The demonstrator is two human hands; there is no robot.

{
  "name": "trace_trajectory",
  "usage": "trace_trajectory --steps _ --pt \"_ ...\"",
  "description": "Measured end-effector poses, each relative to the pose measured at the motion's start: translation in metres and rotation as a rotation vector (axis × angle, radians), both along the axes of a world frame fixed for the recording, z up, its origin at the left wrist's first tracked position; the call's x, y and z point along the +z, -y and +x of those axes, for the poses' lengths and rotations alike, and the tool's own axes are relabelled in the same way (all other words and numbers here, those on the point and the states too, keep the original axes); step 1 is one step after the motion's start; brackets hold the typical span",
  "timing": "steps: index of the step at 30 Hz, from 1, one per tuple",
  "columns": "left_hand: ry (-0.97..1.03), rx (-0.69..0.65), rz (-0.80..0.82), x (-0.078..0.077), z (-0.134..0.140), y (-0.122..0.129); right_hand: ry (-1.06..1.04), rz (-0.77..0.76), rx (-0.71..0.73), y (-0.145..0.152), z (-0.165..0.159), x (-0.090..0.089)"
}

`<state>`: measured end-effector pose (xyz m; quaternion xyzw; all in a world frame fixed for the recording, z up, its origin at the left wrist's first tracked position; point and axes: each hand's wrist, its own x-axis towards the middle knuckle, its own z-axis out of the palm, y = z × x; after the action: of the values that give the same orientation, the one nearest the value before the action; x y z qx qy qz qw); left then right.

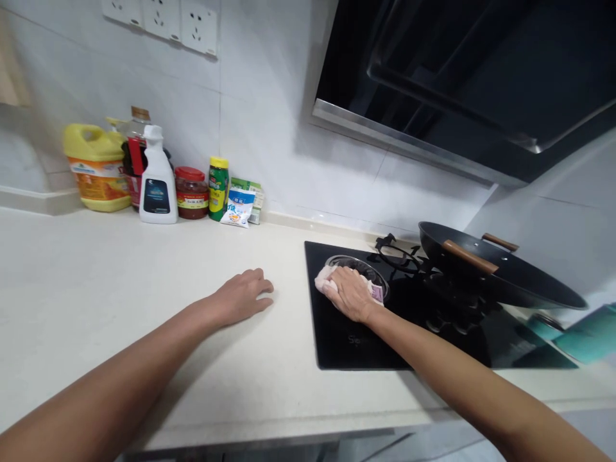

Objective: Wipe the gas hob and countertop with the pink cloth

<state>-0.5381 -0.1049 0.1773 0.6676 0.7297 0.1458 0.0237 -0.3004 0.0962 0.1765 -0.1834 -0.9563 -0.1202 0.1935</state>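
My right hand [353, 294] presses a crumpled white and pink cloth [325, 278] against the left side of the black glass stove [337, 350]. The cloth lies over part of the round left burner [359, 262]. To the left, my left hand [244, 296] rests at the pale countertop [269, 391] with nothing in it. Its fingers curl a little and the thumb stands apart from them. Beyond my right hand, a black pan support [399, 260] lies at the back of the stove.
A black wok [510, 269] with wooden handles sits tilted over the stove's right part. Overhead hangs a dark range hood [433, 96]. Along the wall stand a yellow jug [96, 170], a white spray bottle [158, 183], a red-lidded jar [191, 192], a green bottle [218, 189] and a packet [239, 206].
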Motion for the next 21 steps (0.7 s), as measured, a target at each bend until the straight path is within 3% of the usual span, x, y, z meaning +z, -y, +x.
trace_trajectory --steps 9,16,21 --pt "-0.024 -0.004 0.008 0.001 0.000 0.001 -0.081 -0.020 -0.219 -0.001 -0.052 -0.002" --pt "-0.013 -0.027 0.039 -0.005 -0.004 0.001 -0.144 -0.103 -0.334 -0.012 -0.090 -0.003" --pt "-0.003 -0.013 0.015 0.000 0.000 0.005 -0.115 -0.223 -0.366 -0.017 -0.110 0.005"
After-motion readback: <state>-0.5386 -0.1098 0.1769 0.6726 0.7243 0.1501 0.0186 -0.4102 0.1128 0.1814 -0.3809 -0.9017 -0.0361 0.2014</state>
